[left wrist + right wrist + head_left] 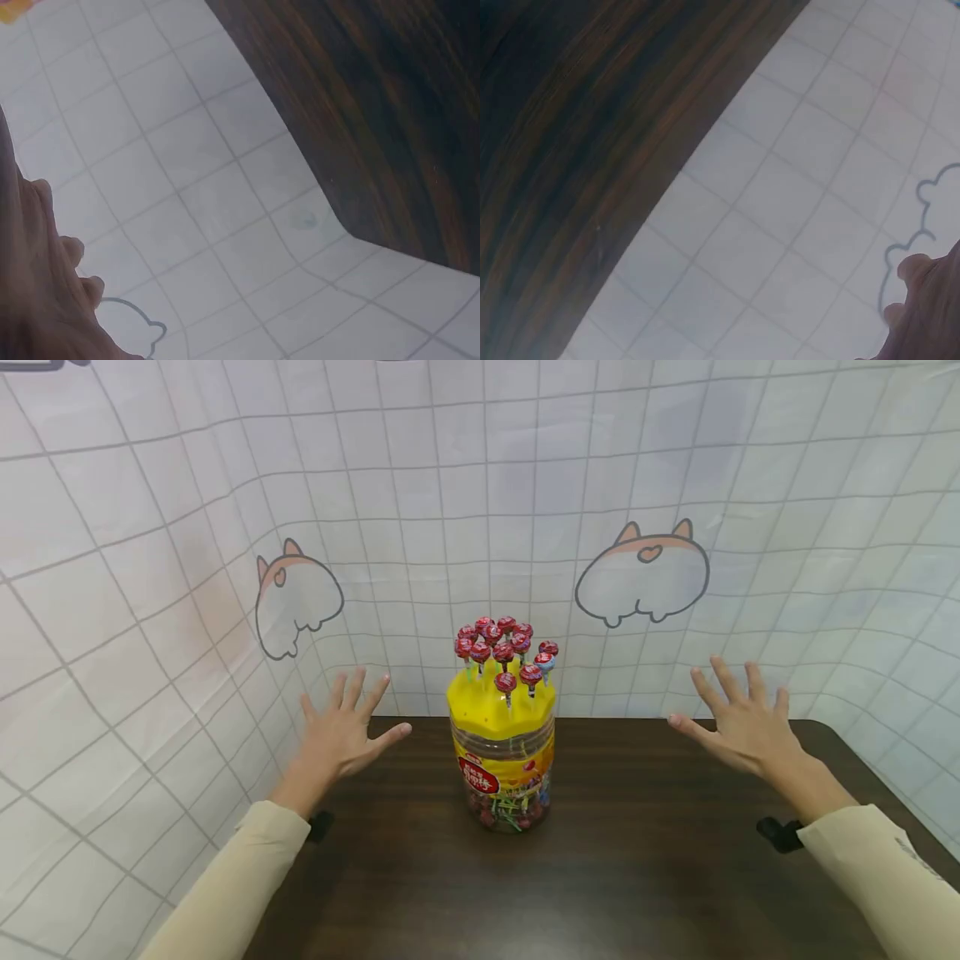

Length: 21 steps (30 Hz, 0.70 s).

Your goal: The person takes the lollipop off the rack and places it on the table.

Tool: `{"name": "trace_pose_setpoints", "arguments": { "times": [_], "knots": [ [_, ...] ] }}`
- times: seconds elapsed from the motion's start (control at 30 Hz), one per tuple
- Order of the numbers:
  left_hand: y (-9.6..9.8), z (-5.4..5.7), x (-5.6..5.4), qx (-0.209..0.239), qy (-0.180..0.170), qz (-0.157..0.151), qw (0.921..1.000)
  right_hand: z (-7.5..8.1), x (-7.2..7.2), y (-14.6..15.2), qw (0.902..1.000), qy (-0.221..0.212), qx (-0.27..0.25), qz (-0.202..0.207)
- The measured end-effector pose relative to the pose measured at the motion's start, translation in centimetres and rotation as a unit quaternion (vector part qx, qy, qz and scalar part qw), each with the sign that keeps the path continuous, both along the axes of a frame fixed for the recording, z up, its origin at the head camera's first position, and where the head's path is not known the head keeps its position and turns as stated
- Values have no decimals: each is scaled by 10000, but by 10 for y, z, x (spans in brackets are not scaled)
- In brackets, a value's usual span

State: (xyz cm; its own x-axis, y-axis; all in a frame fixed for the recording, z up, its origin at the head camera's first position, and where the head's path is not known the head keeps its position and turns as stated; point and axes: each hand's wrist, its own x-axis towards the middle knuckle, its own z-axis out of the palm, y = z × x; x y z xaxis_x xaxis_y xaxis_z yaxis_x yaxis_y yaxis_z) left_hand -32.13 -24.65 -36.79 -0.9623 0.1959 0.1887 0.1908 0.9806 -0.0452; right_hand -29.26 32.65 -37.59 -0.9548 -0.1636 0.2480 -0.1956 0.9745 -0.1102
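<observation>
A clear plastic jar [502, 777] with a yellow and red label stands upright on the table, between the two hands and apart from both. Loose lollipops show through its lower wall. Its yellow lid [495, 720] carries several red-wrapped lollipops [504, 653] standing on their sticks, one with blue on its wrapper. To the left of the jar, my left hand [337, 739] is raised with spread fingers and holds nothing. My right hand [746, 731], also spread and without anything in it, is up on the other side. Part of each hand shows at the edge of its own wrist view.
The dark wooden table [645, 868] has its far edge just behind the jar. A white grid-patterned curtain [510, 527] with cartoon animal drawings hangs behind it and along both sides. Black straps [780, 835] show at the wrists, by the cream sleeves.
</observation>
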Motion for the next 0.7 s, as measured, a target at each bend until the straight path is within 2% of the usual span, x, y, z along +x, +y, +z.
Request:
{"name": "trace_pose_setpoints", "arguments": {
  "times": [0.3,0.5,0.7],
  "knots": [
    [8,-12,22,173,58,-177,9997,-3,15,-20,9992,274,-8,275],
    [16,-26,36,418,229,-309,9984,-12,25,-37,9979,383,-108,503],
    [34,-41,43,777,305,-434,9956,-14,30,-58,9955,514,-345,724]
  ]
}}
